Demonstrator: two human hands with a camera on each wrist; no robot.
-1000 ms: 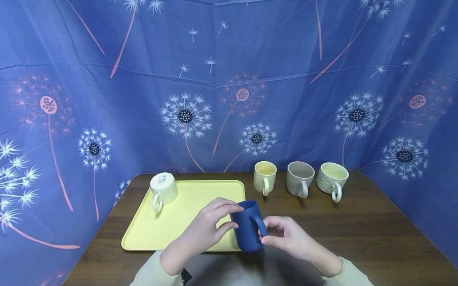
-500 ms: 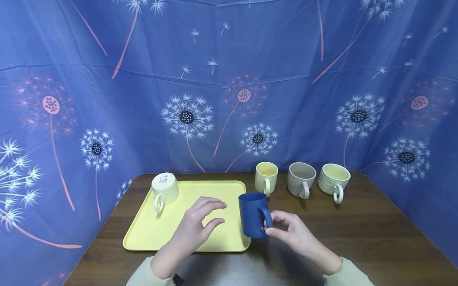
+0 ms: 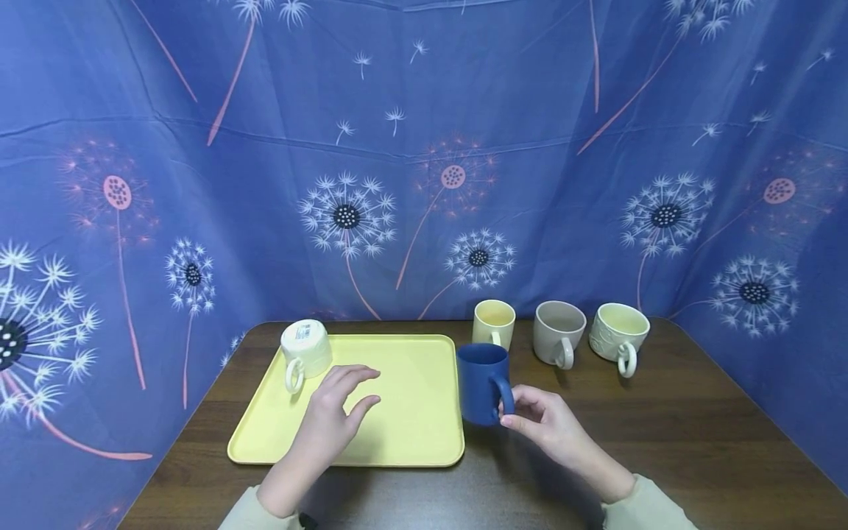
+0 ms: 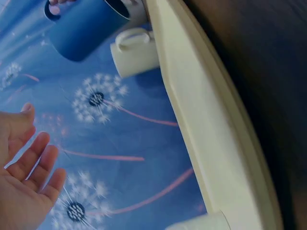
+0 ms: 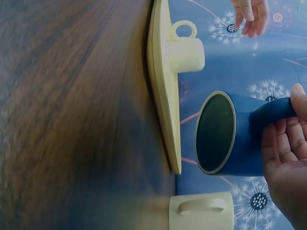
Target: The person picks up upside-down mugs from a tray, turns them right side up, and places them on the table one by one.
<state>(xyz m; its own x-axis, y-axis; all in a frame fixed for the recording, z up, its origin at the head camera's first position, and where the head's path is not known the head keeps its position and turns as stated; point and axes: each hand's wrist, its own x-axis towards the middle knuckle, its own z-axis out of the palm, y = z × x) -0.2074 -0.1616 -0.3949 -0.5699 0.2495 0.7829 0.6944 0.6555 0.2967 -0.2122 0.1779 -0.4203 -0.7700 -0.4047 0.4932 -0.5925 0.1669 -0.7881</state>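
A plain blue mug (image 3: 478, 386) is held upright, its opening facing up, just off the right edge of a yellow tray (image 3: 414, 445). My right hand (image 3: 546, 425) pinches its handle between thumb and fingers. In the right wrist view the mug's underside (image 5: 216, 134) shows, raised above the tabletop. Over the tray hovers my left hand (image 3: 330, 412), fingers loosely bent and holding nothing. On the tray's back left corner a white mug (image 3: 310, 353) stands upside down, a label on its base and its handle facing front.
Behind the blue mug, a cream mug (image 3: 493, 327), a grey mug (image 3: 548, 344) and a pale green embossed mug (image 3: 611, 335) stand upright along the table's back edge. A blue dandelion-print cloth (image 3: 424, 96) hangs around the dark wooden table (image 3: 636, 434).
My left hand has let go of the blue mug and drawn back left over the tray. My right hand has carried the mug up, right and farther back, and the mug has straightened.
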